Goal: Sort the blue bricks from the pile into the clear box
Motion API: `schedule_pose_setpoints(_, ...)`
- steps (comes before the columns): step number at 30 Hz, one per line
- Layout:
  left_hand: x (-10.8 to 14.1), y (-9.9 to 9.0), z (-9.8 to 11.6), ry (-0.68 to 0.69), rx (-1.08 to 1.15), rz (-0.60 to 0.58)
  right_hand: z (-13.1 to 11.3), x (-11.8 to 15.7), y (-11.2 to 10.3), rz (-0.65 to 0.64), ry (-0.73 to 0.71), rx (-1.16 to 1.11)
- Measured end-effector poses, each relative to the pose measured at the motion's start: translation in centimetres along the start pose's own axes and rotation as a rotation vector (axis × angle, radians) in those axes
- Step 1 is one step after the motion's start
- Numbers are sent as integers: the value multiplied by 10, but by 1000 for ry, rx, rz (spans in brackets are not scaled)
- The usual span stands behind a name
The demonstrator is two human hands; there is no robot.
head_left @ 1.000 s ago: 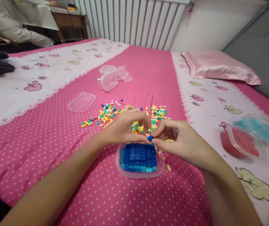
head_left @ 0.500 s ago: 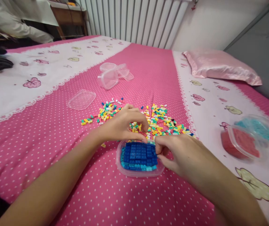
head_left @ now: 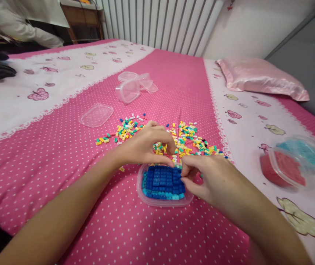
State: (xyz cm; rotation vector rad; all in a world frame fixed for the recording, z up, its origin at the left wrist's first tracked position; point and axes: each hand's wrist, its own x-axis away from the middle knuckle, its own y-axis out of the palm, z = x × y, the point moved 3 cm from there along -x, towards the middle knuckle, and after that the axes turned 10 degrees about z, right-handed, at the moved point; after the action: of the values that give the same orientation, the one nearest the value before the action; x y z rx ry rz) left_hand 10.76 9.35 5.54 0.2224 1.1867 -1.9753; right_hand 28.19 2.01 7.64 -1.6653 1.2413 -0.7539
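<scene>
Right grip (head_left: 211,176) has dropped — now at the blue bricks (head_left: 163,179).

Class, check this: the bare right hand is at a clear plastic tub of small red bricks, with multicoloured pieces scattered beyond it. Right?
Red is wrong: the head view shows small blue bricks in the clear plastic tub at the bare right hand. The rest stands.

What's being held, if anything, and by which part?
Cannot be told: the right hand is at the blue bricks, fingers hiding any hold. The left hand shows nothing held.
</scene>
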Motion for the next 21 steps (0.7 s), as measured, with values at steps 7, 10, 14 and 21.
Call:
schedule_pose_setpoints(7, 0, -1, 0, 29, 0, 1, 2, 4, -1, -16, -23, 30)
schedule_pose_setpoints(10, -1, -1, 1, 18, -7, -3, 2, 4, 0, -28, -33, 61)
schedule_pose_setpoints(14, -1, -1, 1, 6, -15, -7, 2, 5, 2, -7, -50, 93)
schedule_pose_setpoints(21, 0, 0, 0, 29, -18, -10, 0, 3, 3, -15, -41, 124)
